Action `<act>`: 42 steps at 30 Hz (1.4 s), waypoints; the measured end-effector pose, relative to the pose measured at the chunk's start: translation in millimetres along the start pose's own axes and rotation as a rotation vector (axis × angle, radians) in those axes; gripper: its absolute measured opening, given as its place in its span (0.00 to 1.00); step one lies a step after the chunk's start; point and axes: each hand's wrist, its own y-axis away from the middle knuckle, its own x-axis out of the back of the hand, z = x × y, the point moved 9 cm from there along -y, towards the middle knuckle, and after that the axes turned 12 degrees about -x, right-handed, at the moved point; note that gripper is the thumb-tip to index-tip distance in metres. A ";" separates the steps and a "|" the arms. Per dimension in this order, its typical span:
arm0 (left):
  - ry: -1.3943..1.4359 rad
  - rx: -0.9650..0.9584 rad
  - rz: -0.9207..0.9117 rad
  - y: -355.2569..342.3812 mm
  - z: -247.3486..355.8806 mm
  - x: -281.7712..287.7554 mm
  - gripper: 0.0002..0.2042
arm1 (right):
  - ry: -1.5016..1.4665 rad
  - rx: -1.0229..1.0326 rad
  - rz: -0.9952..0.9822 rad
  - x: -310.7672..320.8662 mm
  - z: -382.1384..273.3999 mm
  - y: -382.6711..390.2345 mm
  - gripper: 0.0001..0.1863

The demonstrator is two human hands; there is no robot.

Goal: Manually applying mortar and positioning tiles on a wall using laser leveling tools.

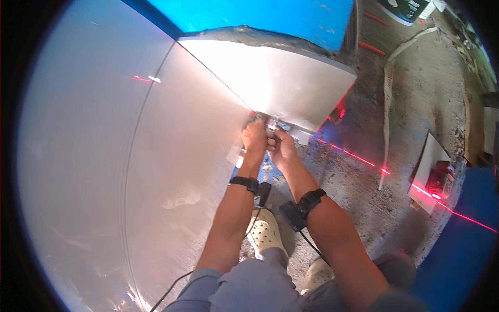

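Note:
My left hand (254,137) is closed, its fist up against the corner where two glossy panels meet; whatever it grips is hidden. Beside it, my right hand (282,146) has its fingers curled and pinched near a small whitish piece (272,124), and I cannot make out what sits in them. Both hands are at the lower edge of the pale panel (291,73), which sits below a blue surface (270,18). To the left spreads a large shiny panel (171,135) with a dark seam in it. A small white block (301,136) lies just right of my hands.
A laser level (440,179) stands at the right on a white slab (431,151), and its red line crosses the gritty floor (353,187). A pale strap (387,104) trails over the floor. A bucket (405,9) is at the far right, a blue surface (457,244) nearer.

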 end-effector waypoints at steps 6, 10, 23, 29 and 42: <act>0.004 0.011 -0.007 3.2 1.2 8.6 0.09 | -0.019 0.002 0.101 -5.3 -4.8 2.8 0.14; -0.026 0.008 0.029 1.0 -6.9 6.0 0.10 | -0.058 -0.034 0.055 -12.8 -2.0 1.6 0.14; -0.029 0.008 0.053 -0.2 -5.6 6.2 0.08 | 0.000 -0.047 0.087 -17.4 -7.6 4.1 0.03; -0.022 0.022 0.058 1.5 -2.9 6.7 0.08 | -0.007 -0.033 0.052 -15.1 -9.0 0.6 0.03; -0.011 -0.006 0.066 0.3 -1.6 11.4 0.12 | -0.111 -0.078 0.003 -13.5 -4.0 -6.0 0.08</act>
